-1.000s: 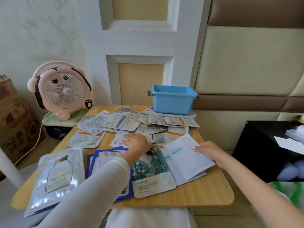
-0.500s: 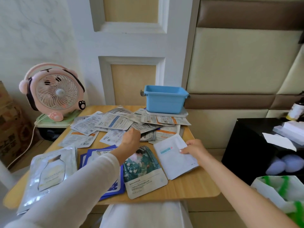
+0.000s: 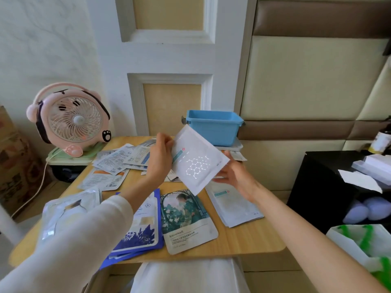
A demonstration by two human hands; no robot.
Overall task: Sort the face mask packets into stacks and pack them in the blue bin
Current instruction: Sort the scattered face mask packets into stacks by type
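Currently mid-sort: the white hexagon-print packet [image 3: 198,161] is up off the table [image 3: 243,240], with the left hand [image 3: 160,155] pinching its left edge and the right hand [image 3: 234,174] gripping the lower right edge, fingers behind it. The next move likely calls for laying it squarely on the matching white stack [image 3: 234,206] just below the right hand. The blue bin [image 3: 213,127] sits at the table's far edge, and packing looks not yet started.

Bin [image 3: 213,132] behind packets [image 3: 118,157] on table [image 3: 243,240] (fan [image 3: 72,121] left).
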